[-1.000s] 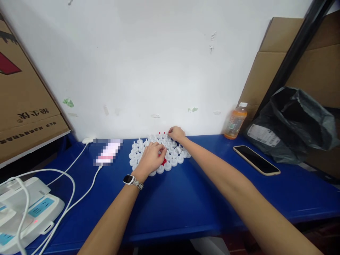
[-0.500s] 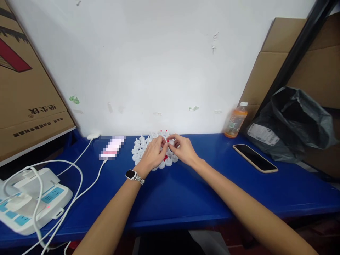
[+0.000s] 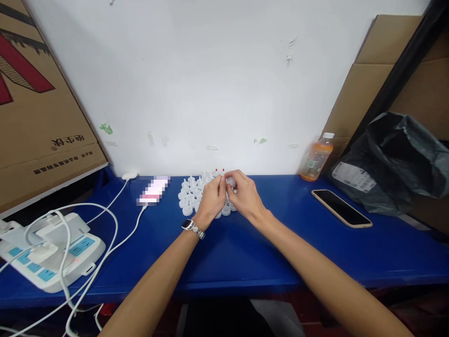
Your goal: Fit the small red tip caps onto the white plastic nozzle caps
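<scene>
Several small white plastic caps (image 3: 187,193) stand in a cluster on the blue table (image 3: 245,252) near the wall, a few with red tips. My left hand (image 3: 211,200), with a watch on the wrist, and my right hand (image 3: 244,194) meet just above the cluster. Both pinch one small white cap (image 3: 230,181) between their fingertips. The hands hide the right part of the cluster.
A power strip (image 3: 52,250) with white cables lies at the left, under a leaning cardboard box (image 3: 35,103). A blurred phone (image 3: 154,191) charges beside the caps. An orange drink bottle (image 3: 315,157), a dark phone (image 3: 341,208) and a black bag (image 3: 393,161) are at the right.
My right hand came back from the far edge of the cluster to meet my left hand, and both lifted slightly with a white cap pinched between them. The view shifted a little leftward.
</scene>
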{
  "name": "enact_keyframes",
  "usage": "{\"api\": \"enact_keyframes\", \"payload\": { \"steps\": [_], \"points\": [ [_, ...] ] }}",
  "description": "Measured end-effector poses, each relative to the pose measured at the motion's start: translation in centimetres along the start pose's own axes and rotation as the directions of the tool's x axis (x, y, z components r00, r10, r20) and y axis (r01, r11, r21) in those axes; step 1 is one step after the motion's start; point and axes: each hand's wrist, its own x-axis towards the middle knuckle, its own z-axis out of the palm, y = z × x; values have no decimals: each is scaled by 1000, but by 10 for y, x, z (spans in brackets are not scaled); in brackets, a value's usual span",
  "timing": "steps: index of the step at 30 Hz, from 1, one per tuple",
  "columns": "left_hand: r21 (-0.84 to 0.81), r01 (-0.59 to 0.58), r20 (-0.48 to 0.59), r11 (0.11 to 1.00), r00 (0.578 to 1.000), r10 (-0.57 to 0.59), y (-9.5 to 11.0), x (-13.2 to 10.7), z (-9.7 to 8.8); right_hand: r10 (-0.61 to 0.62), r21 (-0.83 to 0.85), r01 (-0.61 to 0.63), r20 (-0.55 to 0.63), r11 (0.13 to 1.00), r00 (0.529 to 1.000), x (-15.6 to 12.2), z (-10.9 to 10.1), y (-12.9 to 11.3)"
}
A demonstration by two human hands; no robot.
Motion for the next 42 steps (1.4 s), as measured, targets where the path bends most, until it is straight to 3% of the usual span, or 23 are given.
{"api": "enact_keyframes", "payload": {
  "steps": [4, 6, 7, 9, 12, 14, 16, 18, 20, 22, 24, 26, 30, 36, 39, 42],
  "points": [
    [-187, 188, -188, 964, 957, -223, 4, 3, -8, -16, -64, 10, -89, 998, 996, 0, 1, 6],
    [-196, 264, -186, 944, 936, -300, -2, 6, -21, 49, -65, -58, -138, 996, 989, 1, -4, 21],
    [-149, 267, -127, 952, 950, -287, -7, 7, -28, 105, -43, -113, -151, 993, 983, 1, -8, 28],
    [61, 140, 50, 988, 988, -143, -19, 7, -38, 232, 26, -231, -92, 973, 968, 3, -14, 42],
    [296, -83, 280, 952, 960, -4, -32, 5, -40, 259, 86, -258, -3, 962, 966, 6, -23, 48],
    [353, -142, 346, 925, 938, 12, -34, 3, -35, 229, 89, -229, 20, 969, 973, 8, -28, 46],
    [366, -158, 362, 917, 932, 17, -33, 2, -30, 236, 119, -256, 155, 959, 959, 8, -33, 41],
    [359, -160, 357, 920, 934, 23, -31, 1, -28, 237, 168, -315, 368, 934, 899, 7, -38, 38],
    [349, -156, 354, 924, 935, 24, -30, 1, -27, 225, 151, -363, 556, 919, 801, 6, -42, 35],
    [346, -151, 357, 926, 934, 20, -29, 1, -27, 239, 67, -374, 663, 925, 710, 4, -44, 34],
    [340, -148, 357, 929, 934, 18, -29, 1, -27, 275, -31, -357, 701, 933, 658, 4, -44, 35],
    [337, -147, 352, 930, 936, 20, -28, 1, -26, 316, -116, -326, 667, 938, 675, 3, -42, 36],
    [372, -135, 336, 918, 942, 2, -26, 1, -25, 359, -221, -283, 522, 933, 774, 2, -39, 40],
    [409, -118, 325, 905, 945, -24, -26, 2, -24, 378, -304, -258, 458, 917, 804, 11, -37, 48],
    [422, -126, 330, 898, 944, -23, -28, 3, -23, 361, -347, -241, 340, 906, 868, 34, -19, 63],
    [416, -130, 327, 900, 945, -15, -27, 2, -21, 433, -395, -307, 283, 866, 856, 65, 10, 86]
  ]
}}
